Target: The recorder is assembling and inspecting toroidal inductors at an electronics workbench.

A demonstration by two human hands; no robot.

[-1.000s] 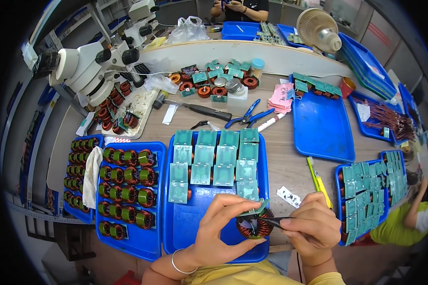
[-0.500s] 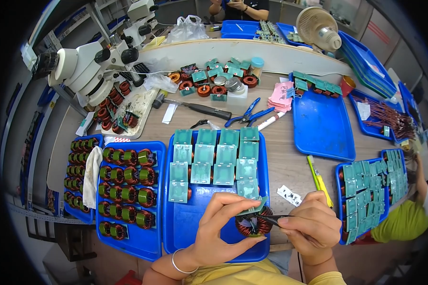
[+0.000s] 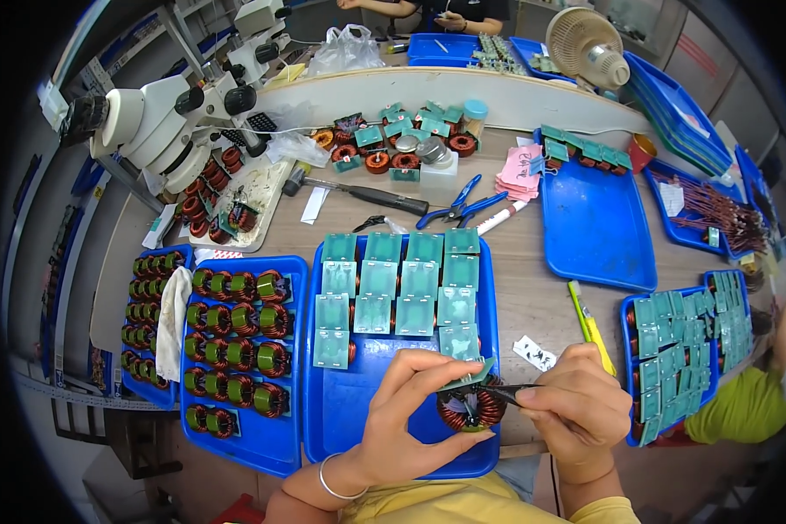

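Over the front of the middle blue tray [image 3: 345, 415], my left hand [image 3: 402, 415] grips a copper-wound toroidal coil [image 3: 489, 410] between thumb and fingers. A small green circuit board [image 3: 473, 375] is on the coil's upper side, under my fingertips. My right hand [image 3: 582, 409] is closed on dark, pointed tweezers [image 3: 504, 389], whose tips reach the gap between board and coil. What exactly the tips touch is too small to make out. Behind my hands, green-board coils [image 3: 377, 284] stand in rows in the same tray, boards up.
Left, a blue tray [image 3: 236, 445] holds green-and-copper coils [image 3: 258, 358]; a white cloth [image 3: 174, 319] lies beside it. Beyond are a hammer [image 3: 384, 199], blue pliers [image 3: 456, 210] and a microscope [image 3: 148, 131]. Right are a yellow cutter [image 3: 592, 327], another blue tray [image 3: 598, 236] and a co-worker's green sleeve [image 3: 742, 406].
The tweezers and my right hand have shifted slightly up along the coil's board side, and the board tilts a little differently. My left hand keeps its hold. The person across moved their arms apart.
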